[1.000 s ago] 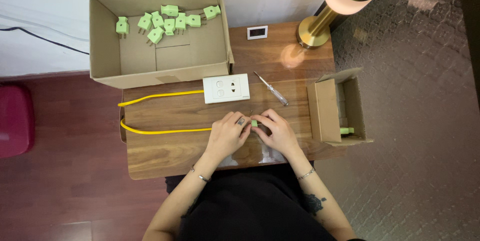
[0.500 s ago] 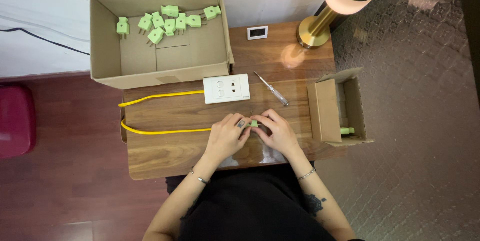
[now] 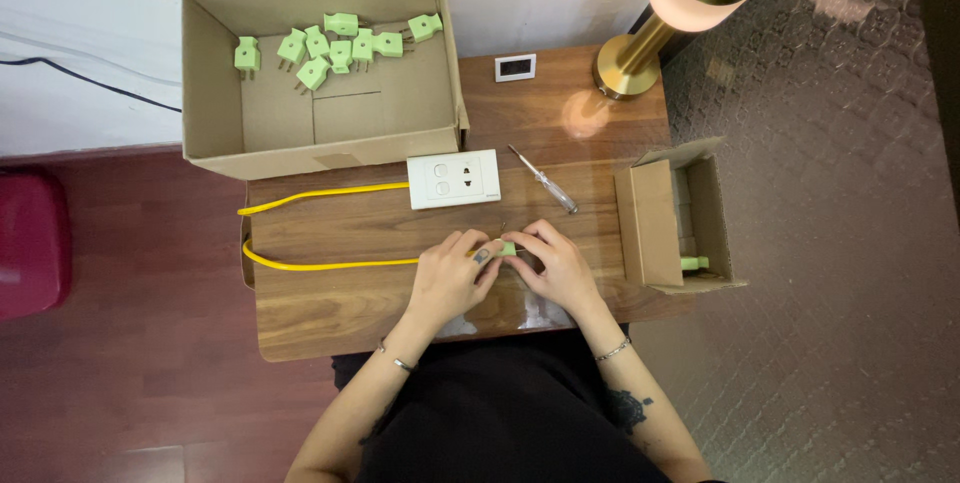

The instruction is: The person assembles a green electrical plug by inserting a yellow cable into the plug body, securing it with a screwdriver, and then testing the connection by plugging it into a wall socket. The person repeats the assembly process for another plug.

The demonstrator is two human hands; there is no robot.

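Fingers of both hands, left (image 3: 447, 278) and right (image 3: 556, 265), pinch a small blocky green plug (image 3: 507, 249) between them; glossy yellow cable (image 3: 330, 264) trails off left.

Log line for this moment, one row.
left hand + right hand: both grip green plug | yellow cable attached | screwdriver idle

A home corner turned into a small assembly spot.

We see a small wooden side table (image 3: 330, 318) pushed against a white plastered wall (image 3: 120, 53), with a brass lamp (image 3: 665, 13) glowing on it as in a bedroom or living room. Dark red wood flooring (image 3: 130, 383) meets patterned grey carpet (image 3: 840, 243). Piecework supplies sit on the furniture: an open cardboard box (image 3: 215, 93) of green plugs (image 3: 340, 43), a white socket plate (image 3: 454, 179), a screwdriver (image 3: 543, 181) and a yellow cable (image 3: 310, 265).
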